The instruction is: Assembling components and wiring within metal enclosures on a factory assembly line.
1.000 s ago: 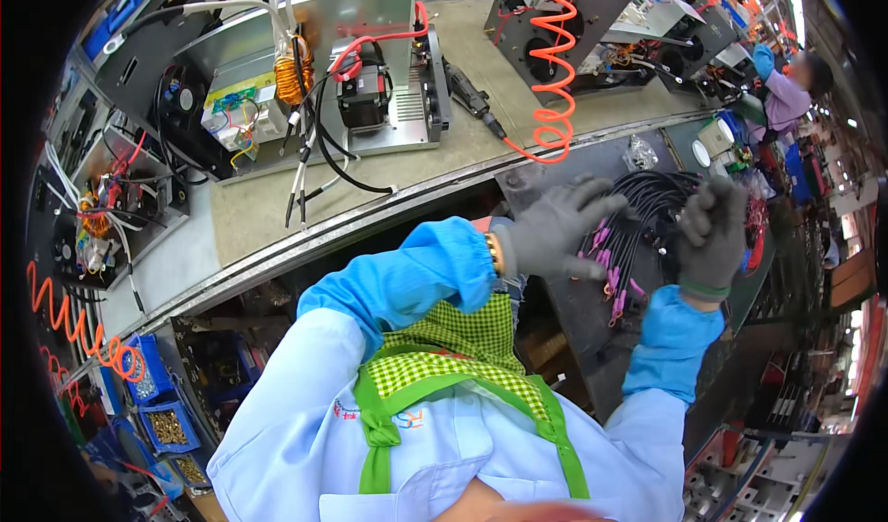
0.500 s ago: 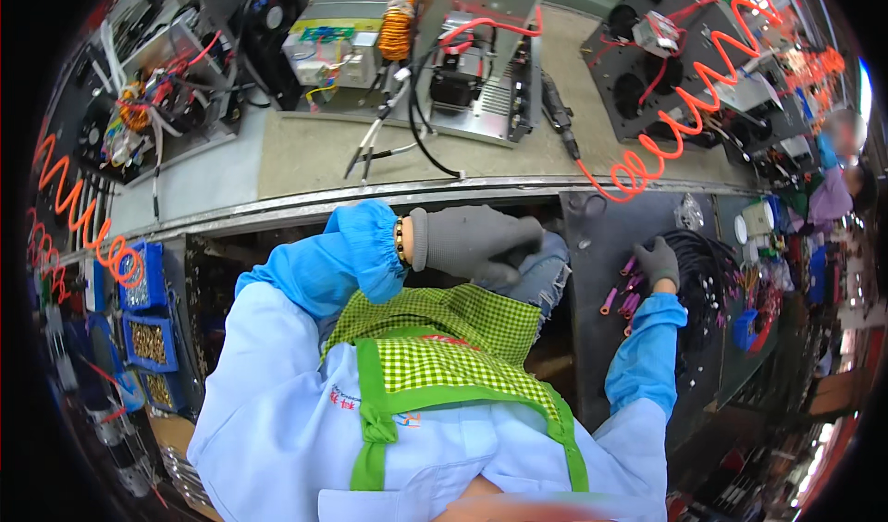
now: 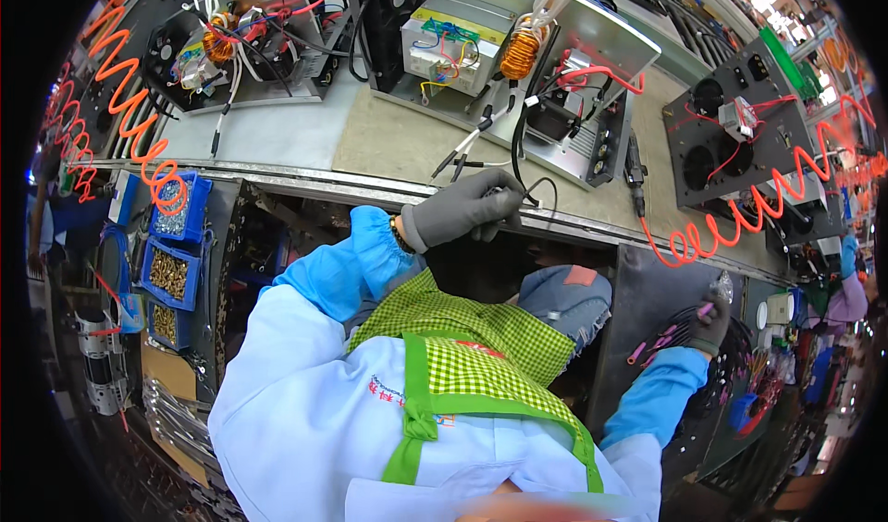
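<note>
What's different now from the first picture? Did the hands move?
The left hand moved left, from the black cables to the bench edge, near a loose black wire; I can't tell if it holds that. The right hand stayed by the cables and seems to have taken hold of a pink cable end. The view turned too. The orange coil and black tool stayed put.

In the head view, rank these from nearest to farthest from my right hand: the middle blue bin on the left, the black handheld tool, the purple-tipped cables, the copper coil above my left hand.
From your right hand:
1. Purple-tipped cables, right at the hand.
2. Black handheld tool, on the bench.
3. Copper coil, farther left.
4. Middle blue bin, far left.
</note>
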A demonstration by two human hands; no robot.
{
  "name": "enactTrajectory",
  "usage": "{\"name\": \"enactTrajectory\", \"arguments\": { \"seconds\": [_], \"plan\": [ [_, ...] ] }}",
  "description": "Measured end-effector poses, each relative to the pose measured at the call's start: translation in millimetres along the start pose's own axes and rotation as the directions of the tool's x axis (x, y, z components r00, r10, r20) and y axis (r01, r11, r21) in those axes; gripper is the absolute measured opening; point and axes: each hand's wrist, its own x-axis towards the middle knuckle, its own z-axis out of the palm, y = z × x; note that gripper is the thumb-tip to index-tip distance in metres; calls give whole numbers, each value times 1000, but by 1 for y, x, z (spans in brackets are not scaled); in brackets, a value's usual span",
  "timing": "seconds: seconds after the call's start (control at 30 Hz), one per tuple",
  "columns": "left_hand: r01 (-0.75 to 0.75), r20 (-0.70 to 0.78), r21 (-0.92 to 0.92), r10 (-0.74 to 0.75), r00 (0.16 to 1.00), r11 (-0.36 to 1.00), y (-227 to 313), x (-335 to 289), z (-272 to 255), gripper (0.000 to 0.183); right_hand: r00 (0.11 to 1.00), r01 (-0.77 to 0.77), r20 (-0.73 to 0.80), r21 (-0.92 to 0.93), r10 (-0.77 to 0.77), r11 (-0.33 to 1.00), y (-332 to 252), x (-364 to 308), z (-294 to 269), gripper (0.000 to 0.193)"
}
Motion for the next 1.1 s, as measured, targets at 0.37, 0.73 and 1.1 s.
{"name": "enactTrajectory", "arguments": {
  "seconds": [0.37,0.73,1.1],
  "plan": [
    [-8,41,-754,58,997,656,-20,48,39,38,733,526,11,-644,-681,555,203,86,350,18],
    [-100,-8,-874,190,982,475,-34,47,49,34,708,563,282,-779,-648,276,241,95,358,13],
    [-69,-17,-910,129,992,409,-28,41,52,31,619,588,251,-777,-744,227,254,98,358,15]
  ]
}}
